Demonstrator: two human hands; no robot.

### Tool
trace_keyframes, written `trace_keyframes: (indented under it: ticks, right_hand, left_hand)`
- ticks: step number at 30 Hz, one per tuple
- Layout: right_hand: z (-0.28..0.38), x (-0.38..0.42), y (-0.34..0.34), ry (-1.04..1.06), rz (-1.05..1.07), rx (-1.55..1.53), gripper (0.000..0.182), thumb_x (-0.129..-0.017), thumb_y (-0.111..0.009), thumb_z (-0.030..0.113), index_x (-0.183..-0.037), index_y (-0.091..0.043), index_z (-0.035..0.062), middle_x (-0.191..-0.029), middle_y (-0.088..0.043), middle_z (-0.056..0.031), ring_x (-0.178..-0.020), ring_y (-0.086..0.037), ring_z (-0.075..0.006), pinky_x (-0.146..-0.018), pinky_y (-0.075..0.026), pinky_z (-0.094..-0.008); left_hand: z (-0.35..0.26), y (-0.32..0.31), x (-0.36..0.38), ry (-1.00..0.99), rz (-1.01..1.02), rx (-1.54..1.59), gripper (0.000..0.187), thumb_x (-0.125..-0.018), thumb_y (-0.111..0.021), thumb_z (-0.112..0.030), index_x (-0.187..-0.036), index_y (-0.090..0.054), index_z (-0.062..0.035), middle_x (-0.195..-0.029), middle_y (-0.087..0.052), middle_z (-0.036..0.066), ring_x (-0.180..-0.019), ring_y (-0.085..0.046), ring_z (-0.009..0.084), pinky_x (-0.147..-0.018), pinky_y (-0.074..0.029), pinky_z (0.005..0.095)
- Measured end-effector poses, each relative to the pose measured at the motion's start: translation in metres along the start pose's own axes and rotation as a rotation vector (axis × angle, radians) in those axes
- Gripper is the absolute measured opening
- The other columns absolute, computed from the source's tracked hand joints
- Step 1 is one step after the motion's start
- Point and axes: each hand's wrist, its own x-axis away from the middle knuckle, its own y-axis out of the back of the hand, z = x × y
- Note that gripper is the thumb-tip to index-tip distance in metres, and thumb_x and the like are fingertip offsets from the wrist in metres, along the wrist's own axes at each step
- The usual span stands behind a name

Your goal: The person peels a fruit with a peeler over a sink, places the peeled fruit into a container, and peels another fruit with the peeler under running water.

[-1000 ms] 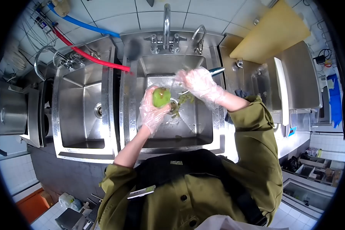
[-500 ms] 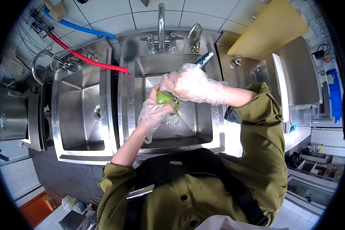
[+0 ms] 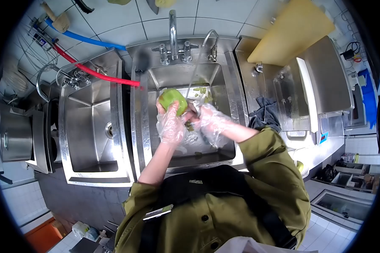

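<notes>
My left hand (image 3: 173, 126), in a clear plastic glove, grips a smooth, blocky green fruit (image 3: 172, 100) over the sink (image 3: 137, 139). Right beside it, my gloved right hand (image 3: 209, 120) is closed around a tool with a dark handle (image 3: 205, 137), mostly hidden by glove and fingers. The tool's greyish end (image 3: 193, 107) is close to the fruit's right side, and I cannot tell if it is a knife or a peeler. Small green scraps (image 3: 202, 90) lie wet on the sink floor behind my hands.
A tap (image 3: 173, 33) and a thin curved spout (image 3: 213, 46) rise behind the sink. On the left is a second sink (image 3: 86, 143), with a red hose (image 3: 97, 75) over it. A dark cloth (image 3: 264, 113) and a yellow board (image 3: 293, 31) are to the right.
My right hand has swung down and nearer to me, turning the tool's handle towards my body. The fruit has moved up and left in my left hand, showing more of its surface.
</notes>
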Motion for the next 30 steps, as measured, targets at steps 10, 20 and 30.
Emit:
trace_keyframes:
  ticks: [10, 20, 30]
  right_hand:
    - [0.069, -0.014, -0.023, 0.52, -0.118, 0.997, 0.013, -0.089, -0.051, 0.013, -0.092, -0.056, 0.0006, -0.079, -0.056, -0.0106, -0.077, -0.056, -0.018, -0.07, -0.044, -0.0317]
    - [0.104, 0.007, -0.015, 0.277, -0.023, 1.019, 0.025, -0.093, -0.048, 0.02, -0.1, -0.057, -0.0014, -0.096, -0.062, -0.0169, -0.081, -0.062, -0.0292, -0.072, -0.049, -0.0335]
    - [0.151, 0.012, -0.06, 0.811, 0.176, 2.299, 0.013, -0.076, -0.055, 0.014, -0.086, -0.053, 0.0064, -0.067, -0.052, -0.0061, -0.048, -0.055, -0.0198, -0.039, -0.042, -0.0334]
  left_hand:
    - [-0.056, -0.003, 0.016, -0.025, 0.311, -1.003, 0.076, -0.076, -0.068, -0.002, -0.138, -0.025, -0.0091, -0.117, -0.053, 0.015, -0.107, -0.055, 0.0233, -0.09, -0.047, 0.0346]
    - [-0.032, 0.009, 0.013, 0.171, 0.307, -0.731, 0.045, -0.073, -0.072, -0.006, -0.114, -0.052, -0.0076, -0.1, -0.06, 0.006, -0.092, -0.058, 0.0164, -0.08, -0.049, 0.0301]
    - [-0.034, -0.011, 0.02, -0.131, 0.295, -1.039, 0.044, -0.063, -0.073, -0.011, -0.103, -0.056, -0.0056, -0.086, -0.062, 0.004, -0.079, -0.057, 0.0109, -0.073, -0.048, 0.0271]
